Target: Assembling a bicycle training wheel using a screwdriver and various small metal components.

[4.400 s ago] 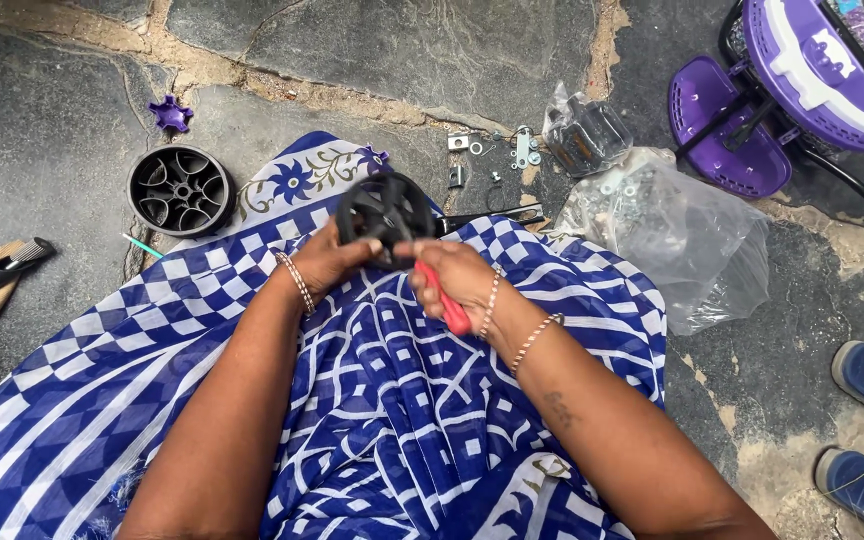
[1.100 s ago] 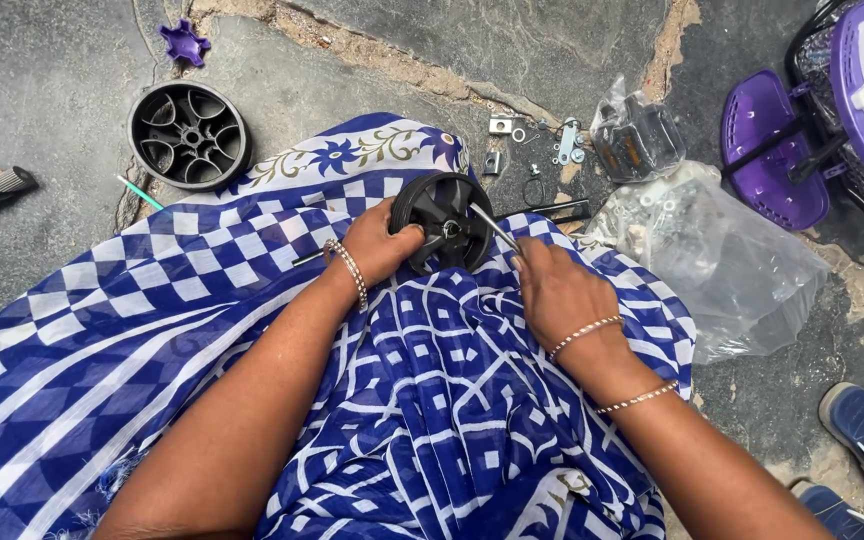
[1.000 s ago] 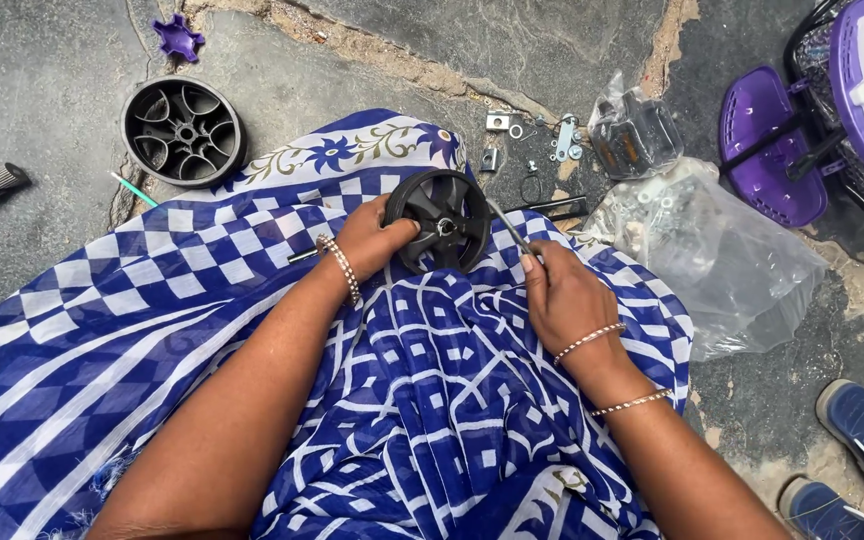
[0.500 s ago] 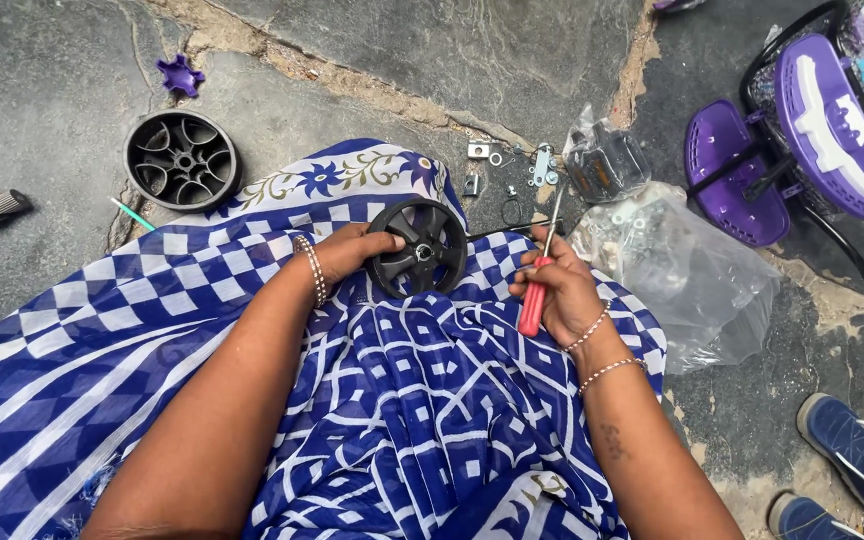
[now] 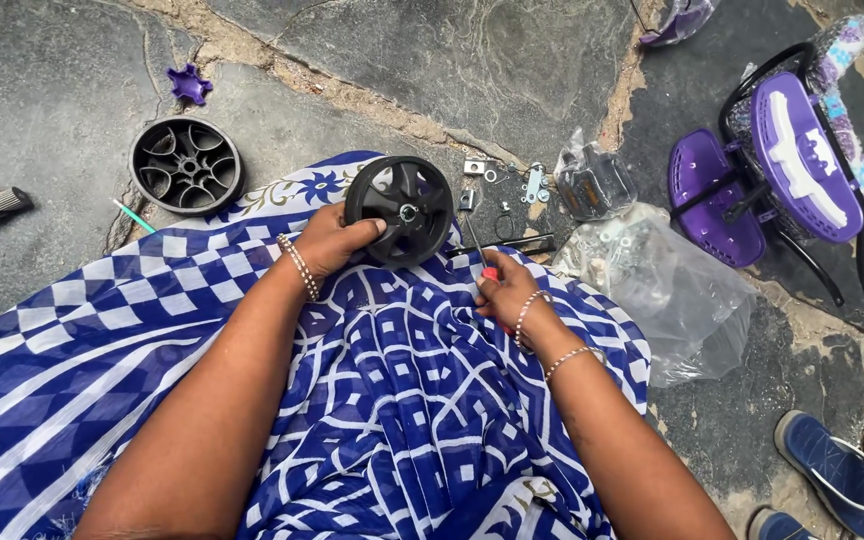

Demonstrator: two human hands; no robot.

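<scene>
Head view: screwdriver withdrawn from the wheel.
Your left hand (image 5: 332, 240) grips the black wheel (image 5: 399, 209) upright on your lap; your right hand (image 5: 508, 293), now lowered, closes on the red-handled screwdriver (image 5: 478, 250), tip clear of the hub.

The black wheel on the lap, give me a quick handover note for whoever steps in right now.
Left hand grips the black wheel, stood on edge on the blue-and-white cloth.
Right hand holds a red-handled screwdriver, its tip up beside the wheel, not at the hub.
A second black wheel lies flat on the stone floor; small metal fittings and a clear plastic bag lie just beyond.
Done: wheel and tool in hand. Left: nothing visibly fastened yet.
</scene>
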